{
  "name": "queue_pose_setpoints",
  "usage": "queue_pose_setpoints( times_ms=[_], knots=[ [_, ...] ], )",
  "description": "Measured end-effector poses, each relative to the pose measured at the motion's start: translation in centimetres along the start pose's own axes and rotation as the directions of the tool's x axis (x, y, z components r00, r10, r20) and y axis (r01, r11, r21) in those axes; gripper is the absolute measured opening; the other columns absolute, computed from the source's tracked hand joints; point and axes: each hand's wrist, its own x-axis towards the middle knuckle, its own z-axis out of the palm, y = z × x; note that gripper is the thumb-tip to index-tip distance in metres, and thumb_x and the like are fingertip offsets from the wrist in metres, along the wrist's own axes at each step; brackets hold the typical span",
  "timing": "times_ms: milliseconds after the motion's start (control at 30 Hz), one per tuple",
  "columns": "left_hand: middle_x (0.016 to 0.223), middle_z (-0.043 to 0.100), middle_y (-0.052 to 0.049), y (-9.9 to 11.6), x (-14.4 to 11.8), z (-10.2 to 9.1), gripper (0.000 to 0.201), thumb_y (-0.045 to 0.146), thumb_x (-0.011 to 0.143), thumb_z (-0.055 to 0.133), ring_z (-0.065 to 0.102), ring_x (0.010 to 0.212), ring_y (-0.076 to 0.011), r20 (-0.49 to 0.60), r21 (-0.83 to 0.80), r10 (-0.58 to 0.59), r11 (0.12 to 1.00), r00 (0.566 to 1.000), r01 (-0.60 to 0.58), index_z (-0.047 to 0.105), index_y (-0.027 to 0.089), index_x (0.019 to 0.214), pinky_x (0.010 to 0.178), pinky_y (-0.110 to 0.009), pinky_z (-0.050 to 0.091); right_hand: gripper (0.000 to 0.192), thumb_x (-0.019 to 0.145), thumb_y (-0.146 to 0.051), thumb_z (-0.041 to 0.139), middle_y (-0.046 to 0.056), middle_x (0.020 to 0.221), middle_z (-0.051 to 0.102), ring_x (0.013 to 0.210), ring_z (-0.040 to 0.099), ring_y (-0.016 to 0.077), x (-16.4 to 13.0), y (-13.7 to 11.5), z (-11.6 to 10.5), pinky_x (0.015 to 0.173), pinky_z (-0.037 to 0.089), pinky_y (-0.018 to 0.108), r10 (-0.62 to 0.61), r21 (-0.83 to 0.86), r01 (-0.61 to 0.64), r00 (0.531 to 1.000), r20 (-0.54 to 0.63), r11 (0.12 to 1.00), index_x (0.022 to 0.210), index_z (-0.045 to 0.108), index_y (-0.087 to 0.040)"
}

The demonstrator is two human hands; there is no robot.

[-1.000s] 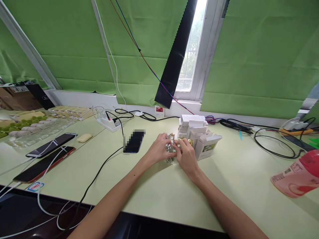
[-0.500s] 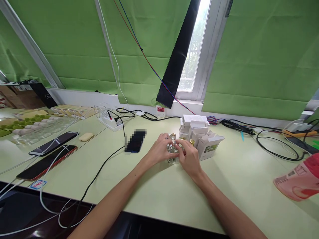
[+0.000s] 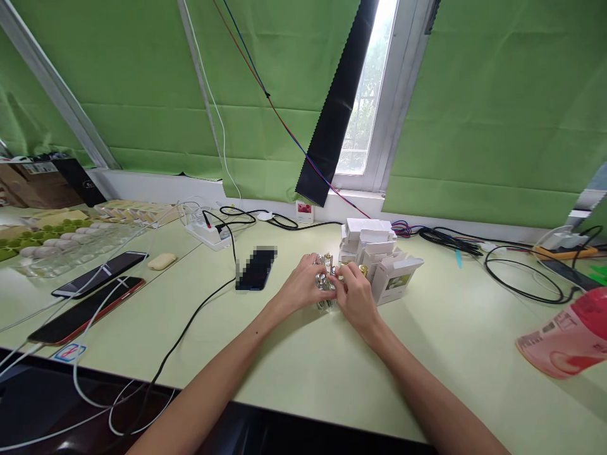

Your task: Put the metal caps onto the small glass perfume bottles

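A cluster of small clear glass bottles [image 3: 326, 296] with metal tops stands mid-table. My left hand [image 3: 302, 287] curls around the cluster's left side. My right hand [image 3: 355, 297] closes on its right side, fingertips pinching at a bottle top. Both hands touch the bottles and hide most of them. Right behind the hands lies a heap of small white cartons [image 3: 374, 253], one with its flap open toward me.
A dark phone [image 3: 256, 270] lies left of the hands, with a black cable crossing the pale green table [image 3: 308, 366]. Two more phones [image 3: 90, 297] charge at far left, beside a power strip [image 3: 207, 234]. A pink pouch [image 3: 566, 338] lies at right, black cables [image 3: 516, 272] behind.
Both hands stay on the bottle cluster with only slight finger shifts. The view wobbled a little; nothing else moved.
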Motion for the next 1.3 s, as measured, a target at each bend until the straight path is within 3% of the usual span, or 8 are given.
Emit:
queue_pose_setpoints(
  times_ms=[167, 367, 600, 933, 1133, 1300],
  knots=[
    [0.091, 0.05, -0.004, 0.15, 0.0, -0.14, 0.022, 0.038, 0.072, 0.074, 0.051, 0.095, -0.0241, 0.003, -0.004, -0.007, 1.0, 1.0, 0.007, 0.062, 0.019, 0.074, 0.076, -0.035, 0.046, 0.012, 0.099, -0.021, 0.047, 0.005, 0.087, 0.058, 0.069, 0.058, 0.0157, -0.3, -0.33, -0.2, 0.06, 0.046, 0.026, 0.024, 0.024, -0.025, 1.0, 0.02, 0.999, 0.092, 0.057, -0.019],
    [0.094, 0.051, -0.005, 0.0, -0.04, -0.08, 0.026, 0.043, 0.074, 0.073, 0.051, 0.096, -0.0245, 0.007, -0.017, -0.001, 1.0, 1.0, 0.001, 0.064, 0.019, 0.077, 0.077, -0.036, 0.046, 0.021, 0.099, -0.017, 0.043, 0.01, 0.109, 0.064, 0.093, 0.064, 0.0191, -0.48, -0.46, -0.36, 0.068, 0.052, 0.027, 0.053, 0.133, -0.054, 0.999, 0.006, 0.99, 0.112, 0.06, -0.021],
    [0.092, 0.051, -0.005, 0.04, -0.02, -0.12, 0.023, 0.041, 0.073, 0.074, 0.051, 0.094, -0.0246, 0.008, -0.016, 0.008, 1.0, 1.0, -0.008, 0.066, 0.02, 0.077, 0.076, -0.035, 0.046, 0.021, 0.098, -0.016, 0.042, 0.006, 0.091, 0.06, 0.078, 0.062, 0.0172, -0.49, -0.21, -0.06, 0.067, 0.051, 0.028, 0.051, 0.095, -0.051, 0.999, -0.001, 0.994, 0.101, 0.062, -0.02],
    [0.093, 0.051, -0.005, 0.13, -0.1, 0.05, 0.021, 0.036, 0.074, 0.072, 0.051, 0.095, -0.0243, -0.006, -0.014, 0.014, 1.0, 1.0, -0.014, 0.06, 0.019, 0.073, 0.077, -0.035, 0.046, 0.017, 0.099, -0.021, 0.046, 0.005, 0.083, 0.052, 0.064, 0.051, 0.0152, -0.27, -0.2, 0.22, 0.056, 0.045, 0.027, 0.034, -0.005, -0.034, 0.999, -0.014, 0.999, 0.086, 0.057, -0.019],
    [0.092, 0.051, -0.005, 0.18, -0.11, -0.12, 0.022, 0.037, 0.074, 0.071, 0.051, 0.095, -0.0243, 0.001, -0.01, 0.009, 1.0, 1.0, -0.009, 0.059, 0.019, 0.073, 0.077, -0.035, 0.046, 0.016, 0.1, -0.024, 0.046, 0.006, 0.092, 0.058, 0.069, 0.058, 0.015, -0.68, -0.36, 0.23, 0.058, 0.048, 0.027, 0.069, 0.029, -0.068, 0.998, -0.009, 0.997, 0.097, 0.061, -0.02],
    [0.093, 0.052, -0.005, 0.12, -0.08, -0.13, 0.02, 0.037, 0.074, 0.072, 0.051, 0.096, -0.0247, -0.002, -0.017, 0.026, 1.0, 1.0, -0.026, 0.063, 0.019, 0.076, 0.079, -0.036, 0.046, 0.019, 0.099, -0.021, 0.046, 0.01, 0.111, 0.064, 0.092, 0.065, 0.0195, -0.75, -0.48, 0.03, 0.068, 0.053, 0.03, 0.061, 0.118, -0.057, 0.998, -0.027, 0.991, 0.109, 0.062, -0.021]
  ],
)
